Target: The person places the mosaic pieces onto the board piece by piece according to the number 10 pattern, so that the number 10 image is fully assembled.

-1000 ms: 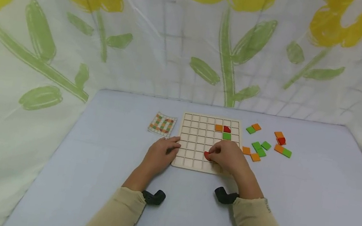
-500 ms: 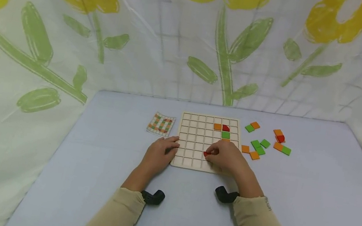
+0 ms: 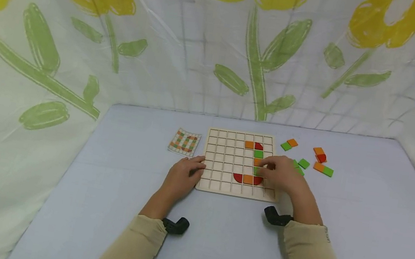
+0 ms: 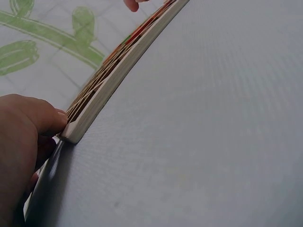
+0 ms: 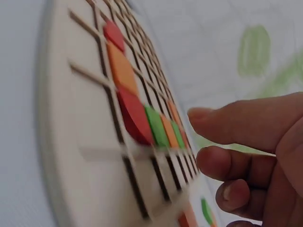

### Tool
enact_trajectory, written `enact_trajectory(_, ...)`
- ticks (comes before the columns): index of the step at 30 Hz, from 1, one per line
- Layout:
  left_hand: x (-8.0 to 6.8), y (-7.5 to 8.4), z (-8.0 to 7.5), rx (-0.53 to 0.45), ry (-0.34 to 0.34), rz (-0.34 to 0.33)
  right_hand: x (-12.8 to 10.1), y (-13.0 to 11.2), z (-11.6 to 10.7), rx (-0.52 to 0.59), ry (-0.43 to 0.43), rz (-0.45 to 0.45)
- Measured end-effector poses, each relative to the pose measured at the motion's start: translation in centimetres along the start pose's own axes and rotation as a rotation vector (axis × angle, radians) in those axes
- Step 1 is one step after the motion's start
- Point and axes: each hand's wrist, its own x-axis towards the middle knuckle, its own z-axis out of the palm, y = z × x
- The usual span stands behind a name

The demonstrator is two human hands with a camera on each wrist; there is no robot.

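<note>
At the board's (image 3: 221,149) right edge, my right hand (image 3: 284,173), fingers apart, seems between placements, probably needing a loose tile (image 3: 304,163) next.

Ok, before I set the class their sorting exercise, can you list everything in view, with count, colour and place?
Backdrop: one, white with yellow flowers and green leaves, behind and at the sides
Table: one, pale, foreground
Gridded board: one, light wood colour, mid-table
Pattern card: one, white with coloured squares, left of the board
Board tiles: eight; three red, three orange, two green; in the grid
Loose tiles: red, orange and green, right of the board; some may be hidden, so no exact count
Wrist devices: two, black, one at each wrist
Sleeves: two, beige, on the forearms
Left grip: one, bare, at the board's left edge
Right grip: one, bare, over the board's right side
</note>
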Motion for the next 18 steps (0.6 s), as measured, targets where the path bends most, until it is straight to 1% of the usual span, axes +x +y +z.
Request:
enact_trajectory(3,0.0,-0.1,0.0,0.009,0.005,0.011,-0.4,1.6,-1.6,0.013,0.049,0.079)
enact_trajectory(6,0.0,-0.1,0.0,0.012,0.007,0.02,-0.8,3.1,-2.7,0.02,0.103,0.125)
enact_trajectory(8,0.0,-0.1,0.0,0.011,0.008,0.019,-1.0,3.8,-3.2,0.036,0.122,0.144)
enact_trajectory(12,0.0,0.0,-0.1,0.013,0.007,0.013,-0.9,4.7,-3.3,0.056,0.126,0.164)
enact_trajectory(18,-0.1,0.2,0.0,0.01,0.007,0.011,-0.2,5.3,-2.5,0.006,0.136,0.147)
